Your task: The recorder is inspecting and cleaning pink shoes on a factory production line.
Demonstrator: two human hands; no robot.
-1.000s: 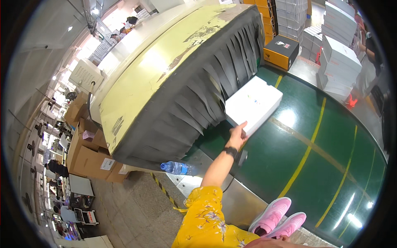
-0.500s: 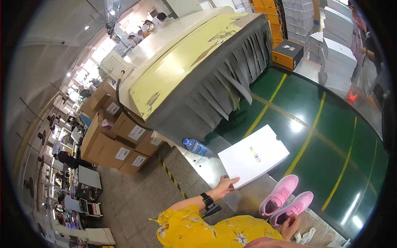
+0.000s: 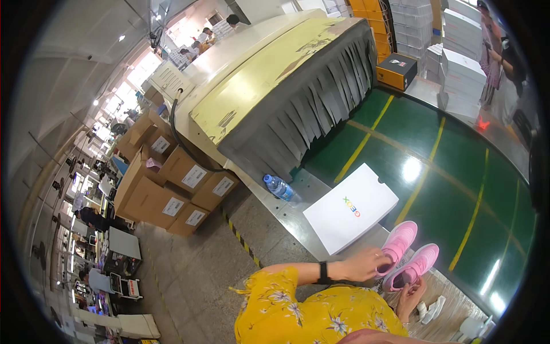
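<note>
- Head view looks down on a green conveyor belt [image 3: 435,172] with yellow lines, running out from under a grey fringed curtain [image 3: 309,109] on a pale yellow machine hood [image 3: 269,74]
- Left hand [image 3: 366,265], watch strap at the wrist, is up at the heel of the near pink sneaker [image 3: 399,241]; fingers curl against it, touching, though whether they truly clasp it I cannot tell
- Right hand [image 3: 410,297] sits lower, palm up and loosely open, just below the second pink sneaker [image 3: 413,266]; no grasp on anything visible
- Both sneakers lie side by side at the belt's near edge, soles toward the person
- White shoebox lid [image 3: 350,207] lies flat just beside them, touching or nearly touching the pair
- Plastic water bottle [image 3: 278,187] rests on the metal ledge near the curtain; brown cartons [image 3: 172,183] are stacked on the floor to the left, white boxes [image 3: 458,74] piled far right
- Risk, as I judge it: with only fingertips at the heel, the sneaker could tip over the belt edge
- A sweeping forearm might also shove the lid out across the belt, away from reach
</note>
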